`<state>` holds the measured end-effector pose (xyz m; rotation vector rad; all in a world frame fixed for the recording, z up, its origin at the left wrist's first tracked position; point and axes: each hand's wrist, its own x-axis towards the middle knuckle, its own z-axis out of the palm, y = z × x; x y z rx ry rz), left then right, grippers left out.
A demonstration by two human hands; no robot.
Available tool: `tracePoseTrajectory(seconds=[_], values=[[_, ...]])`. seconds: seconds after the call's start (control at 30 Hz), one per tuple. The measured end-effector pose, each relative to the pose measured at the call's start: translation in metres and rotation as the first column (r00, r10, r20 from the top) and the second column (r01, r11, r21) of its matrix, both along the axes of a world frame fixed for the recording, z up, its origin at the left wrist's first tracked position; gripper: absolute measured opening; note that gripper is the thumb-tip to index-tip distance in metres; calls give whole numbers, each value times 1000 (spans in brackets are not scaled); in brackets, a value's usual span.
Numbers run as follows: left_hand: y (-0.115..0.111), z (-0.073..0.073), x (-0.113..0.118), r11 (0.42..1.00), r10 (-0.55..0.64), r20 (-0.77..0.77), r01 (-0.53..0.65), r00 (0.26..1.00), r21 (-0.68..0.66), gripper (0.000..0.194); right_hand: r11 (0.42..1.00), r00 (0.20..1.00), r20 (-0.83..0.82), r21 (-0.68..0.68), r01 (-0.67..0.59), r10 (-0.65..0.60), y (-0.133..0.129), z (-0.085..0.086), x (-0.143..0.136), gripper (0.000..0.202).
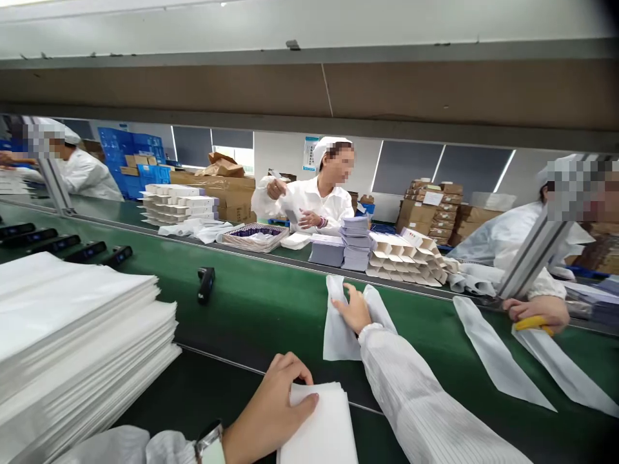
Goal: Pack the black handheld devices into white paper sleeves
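Two grips, clamped or not I cannot tell: left hand touches a rectangular white sheet stack, right hand a thin white strip beyond it on the green bench; light pressure should prevent creases.

I count three co-workers across the line, six black devices in sight on the one green belt, five grouped and one alone, and two piles of white sheets, one large, one small. Two white strips lie off to the right; beneath the right hand, I can't tell one from two. One basket, one wristwatch.
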<state>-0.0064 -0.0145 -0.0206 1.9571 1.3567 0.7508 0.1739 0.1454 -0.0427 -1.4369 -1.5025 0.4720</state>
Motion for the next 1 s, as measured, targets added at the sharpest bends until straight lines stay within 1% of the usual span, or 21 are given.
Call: tracePoseTrajectory(seconds=[0.03, 0.07, 0.13, 0.17, 0.2, 0.23, 0.3, 0.37, 0.4, 0.47, 0.63, 0.8, 0.9, 1.0], values=[[2, 0, -1, 1000, -4, -1, 4, 1000, -3, 6, 999, 999, 36, 47, 26, -27, -4, 1, 1, 48], [4, 0, -1, 1000, -5, 2, 5, 1000, -4, 5, 995, 998, 64, 102, 23, -29, -10, 4, 1, 48], [6, -2, -3, 1000, -8, 13, 8, 1000, -6, 6, 977, 993, 108, 201, -66, 44, -30, 9, -3, 37], [7, -4, -4, 1000, -13, 22, 13, 1000, -5, 6, 964, 986, 121, 223, -142, 117, -44, 11, -7, 31], [7, -6, -4, 1000, -22, 32, 22, 999, -5, 6, 949, 970, 121, 216, -231, 209, -59, 13, -12, 27], [7, -7, -5, 999, -33, 42, 34, 999, -2, 7, 929, 945, 106, 180, -324, 309, -75, 13, -16, 23], [6, -8, -6, 999, -35, 64, 34, 997, 6, 9, 869, 872, 81, 79, -488, 482, -106, 12, -23, 17], [6, -9, -6, 1000, -6, 84, 5, 996, 7, 10, 801, 798, 87, -5, -598, 596, -128, 9, -25, 15], [6, -10, -6, 1000, 10, 96, -11, 995, 6, 10, 778, 773, 95, -29, -628, 627, -136, 8, -25, 14], [6, -10, -6, 1000, 23, 126, -24, 992, 11, 12, 765, 759, 98, -48, -643, 644, -144, 6, -23, 17], [7, -11, -6, 1000, 21, 199, -26, 980, 19, 13, 807, 807, 24, -55, -589, 590, -142, 2, -21, 14], [6, -7, -6, 1000, 16, 245, -21, 969, 17, 17, 849, 849, -33, -27, -528, 528, -140, -2, -22, 8], [4, -6, -6, 999, 18, 234, -25, 972, 27, 18, 861, 861, -72, -46, -506, 503, -139, -4, -22, 6], [4, -6, -6, 999, -23, 183, 14, 983, 49, 17, 862, 863, -115, -82, -501, 491, -139, -5, -21, 7]])
